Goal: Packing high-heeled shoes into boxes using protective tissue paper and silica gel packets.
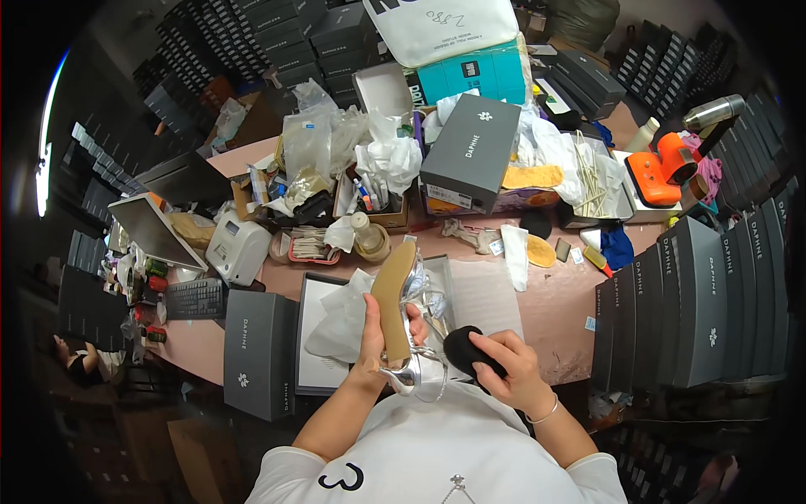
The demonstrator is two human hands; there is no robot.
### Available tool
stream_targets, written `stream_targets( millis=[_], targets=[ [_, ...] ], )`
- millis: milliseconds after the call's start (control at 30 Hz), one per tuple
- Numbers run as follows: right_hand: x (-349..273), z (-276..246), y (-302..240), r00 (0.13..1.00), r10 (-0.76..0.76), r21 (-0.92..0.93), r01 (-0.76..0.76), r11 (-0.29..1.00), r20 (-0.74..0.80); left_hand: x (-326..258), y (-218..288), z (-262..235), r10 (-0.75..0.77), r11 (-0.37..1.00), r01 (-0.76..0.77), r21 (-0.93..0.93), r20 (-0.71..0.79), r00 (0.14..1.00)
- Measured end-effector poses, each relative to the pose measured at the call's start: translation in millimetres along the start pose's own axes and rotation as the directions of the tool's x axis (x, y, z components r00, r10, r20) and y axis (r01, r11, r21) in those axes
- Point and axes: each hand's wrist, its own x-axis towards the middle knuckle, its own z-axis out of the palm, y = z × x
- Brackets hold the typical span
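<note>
A silver high-heeled sandal (401, 374) with a tan sole is held up in front of my chest, its sole turned to the left and its toe pointing away. My left hand (375, 336) is wrapped round its middle, thumb on the sole and fingers behind. In my right hand (510, 367) is a round black sponge pad (473, 351), close to the sandal's right side; whether they touch I cannot tell. Beneath the sandal lies an open shoebox (315, 374) with white tissue paper (340, 323) in it.
Grey shoeboxes (705, 311) stand in a row at the right. A closed grey shoebox (256, 353) is at the left, near a keyboard (195, 299) and a white label printer (239, 248). Behind are a bottle (367, 233), a shoebox lid (472, 151) and an orange device (655, 178).
</note>
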Motion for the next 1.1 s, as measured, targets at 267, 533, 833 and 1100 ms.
stream_targets(
  millis=[267, 533, 833, 1100],
  targets=[
    [21.1, 9.6, -5.8, 0.972, -0.233, -0.208, 0.228, 0.951, 0.001, -5.4, -13.3, 14.5, -0.047, 0.962, 0.096, 0.254, -0.193, 0.98],
    [49.5, 12.2, 51.2, 0.963, -0.268, -0.473, 0.239, 0.848, 0.005, -8.0, -26.9, -25.6, -0.258, 0.964, 0.267, -0.023, 0.178, 0.949],
    [18.1, -1.4, 63.3, 0.919, 0.315, 0.028, -0.317, 0.948, -0.24, -7.0, -7.1, -1.7, -0.117, 0.95, 0.086, 0.301, 0.089, 0.989],
    [-31.8, 6.5, 68.4, 0.837, 0.526, 0.096, -0.517, 0.851, -0.15, -8.9, -22.7, -19.6, -0.146, 0.911, 0.202, 0.36, -0.177, 0.973]
  ],
)
